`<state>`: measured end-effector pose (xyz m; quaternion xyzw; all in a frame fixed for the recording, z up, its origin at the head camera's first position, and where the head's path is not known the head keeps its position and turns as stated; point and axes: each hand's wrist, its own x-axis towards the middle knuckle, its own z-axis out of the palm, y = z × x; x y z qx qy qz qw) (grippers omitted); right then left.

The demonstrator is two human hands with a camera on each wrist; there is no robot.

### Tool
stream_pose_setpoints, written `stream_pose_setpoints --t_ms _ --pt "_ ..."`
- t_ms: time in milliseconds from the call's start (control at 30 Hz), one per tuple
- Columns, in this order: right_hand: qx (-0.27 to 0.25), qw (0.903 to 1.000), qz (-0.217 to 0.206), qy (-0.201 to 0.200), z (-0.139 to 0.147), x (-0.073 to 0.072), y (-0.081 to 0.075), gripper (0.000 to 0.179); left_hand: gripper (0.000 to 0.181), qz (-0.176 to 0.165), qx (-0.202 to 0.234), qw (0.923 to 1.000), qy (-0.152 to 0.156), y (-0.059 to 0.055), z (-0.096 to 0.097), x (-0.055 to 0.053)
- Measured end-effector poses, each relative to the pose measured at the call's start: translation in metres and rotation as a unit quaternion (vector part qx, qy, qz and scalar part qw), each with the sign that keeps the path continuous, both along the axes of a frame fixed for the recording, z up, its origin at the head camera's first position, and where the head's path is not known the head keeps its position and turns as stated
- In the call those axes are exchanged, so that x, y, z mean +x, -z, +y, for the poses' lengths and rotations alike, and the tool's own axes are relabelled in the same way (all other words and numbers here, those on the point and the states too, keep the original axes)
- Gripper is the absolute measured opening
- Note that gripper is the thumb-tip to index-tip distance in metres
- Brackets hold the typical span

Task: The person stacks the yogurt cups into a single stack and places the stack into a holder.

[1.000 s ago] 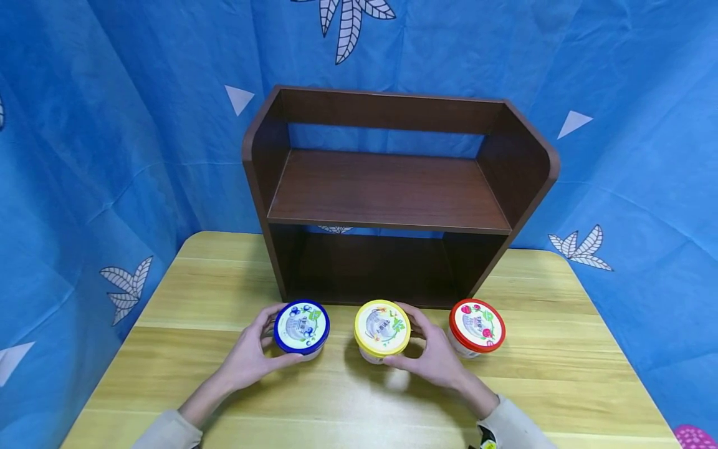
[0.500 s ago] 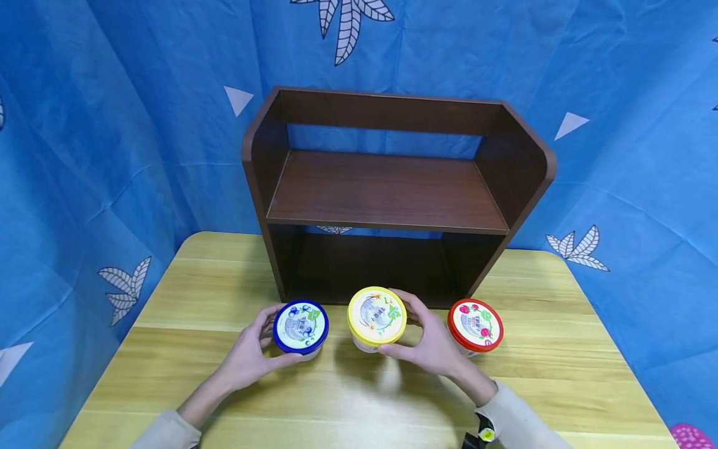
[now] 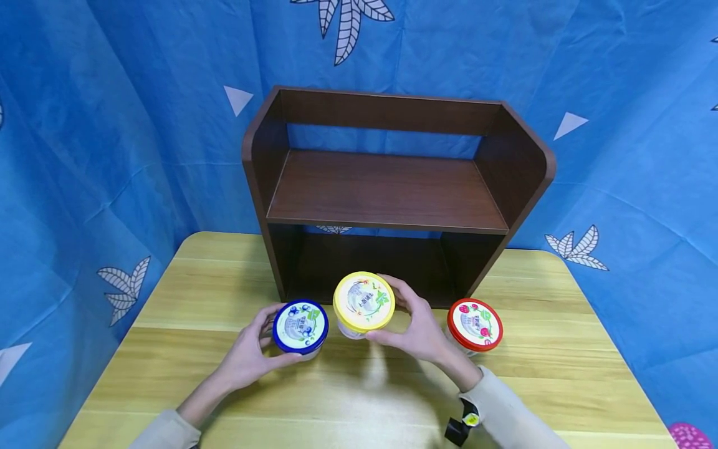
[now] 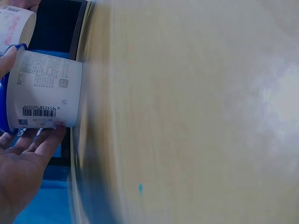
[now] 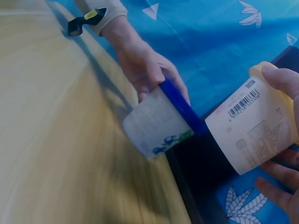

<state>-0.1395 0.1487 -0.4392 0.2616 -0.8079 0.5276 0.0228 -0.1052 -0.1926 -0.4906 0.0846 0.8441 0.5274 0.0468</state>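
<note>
A blue-lidded paper tub (image 3: 300, 327) with blueberries on its lid stands on the table at centre left. My left hand (image 3: 247, 357) grips it, thumb in front and fingers behind; in the left wrist view its barcoded side (image 4: 44, 91) shows. My right hand (image 3: 414, 324) holds a yellow-lidded tub (image 3: 364, 302) raised over the table, just in front of the lower shelf opening. The right wrist view shows the thumb near this tub's (image 5: 254, 126) yellow lid and fingers below. A red-lidded tub (image 3: 475, 324) with raspberries on its lid stands right of my right hand, untouched.
A dark brown two-tier shelf (image 3: 387, 190) stands at the back of the light wooden table (image 3: 561, 355). Behind it hangs a blue curtain (image 3: 112, 156) printed with leaves. A black wrist strap (image 3: 462, 424) sits at my right cuff.
My right hand has lifted the yellow-lidded tub and moved it left and toward the shelf, nearer the blue-lidded one. My left hand and the red-lidded tub have stayed in place.
</note>
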Motion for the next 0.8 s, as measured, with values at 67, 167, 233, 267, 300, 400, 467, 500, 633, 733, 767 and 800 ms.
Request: stream_pose_setpoints --t_ms 67,167,233,267,300,400,467,500,633,733,767,800 --pt "-0.004 1.0000 0.003 -0.001 -0.002 -0.002 -0.001 0.089 0.099 -0.001 0.001 1.0000 0.001 0.000 0.000 0.000" --pt "-0.010 0.9999 0.004 -0.003 -0.006 -0.005 -0.002 0.089 0.099 -0.002 0.004 1.0000 0.003 0.000 0.001 0.000" --pt "-0.015 0.9999 0.003 -0.004 -0.008 -0.006 -0.003 0.089 0.099 -0.003 0.005 1.0000 0.004 0.000 0.000 -0.001" --pt "-0.017 0.9998 0.004 -0.005 -0.010 -0.007 -0.004 0.090 0.099 -0.003 0.005 1.0000 0.004 0.000 0.000 -0.001" --pt "-0.019 0.9998 0.004 -0.006 -0.011 -0.008 -0.004 0.090 0.099 -0.003 0.005 1.0000 0.004 0.000 0.000 -0.001" --pt "-0.027 0.9996 0.001 -0.010 -0.016 -0.009 -0.007 0.090 0.098 -0.005 0.006 1.0000 0.006 0.000 0.000 -0.001" --pt "-0.030 0.9994 -0.001 -0.014 -0.020 -0.011 -0.009 0.090 0.098 -0.004 0.008 0.9999 0.007 0.001 -0.001 -0.001" --pt "-0.033 0.9993 -0.003 -0.015 -0.022 -0.011 -0.009 0.090 0.098 -0.004 0.009 0.9999 0.009 0.001 -0.001 -0.001" --pt "-0.045 0.9986 -0.004 -0.028 -0.029 -0.013 -0.010 0.090 0.098 0.007 0.017 0.9997 0.014 0.003 -0.002 -0.001" --pt "-0.053 0.9979 -0.006 -0.036 -0.034 -0.015 -0.010 0.090 0.099 0.015 0.020 0.9995 0.017 0.004 -0.002 -0.001" --pt "-0.055 0.9978 -0.007 -0.038 -0.036 -0.015 -0.010 0.090 0.098 0.016 0.019 0.9995 0.017 0.004 -0.002 -0.001" --pt "-0.056 0.9976 -0.007 -0.039 -0.038 -0.014 -0.010 0.090 0.098 0.015 0.018 0.9996 0.017 0.004 -0.002 -0.001"
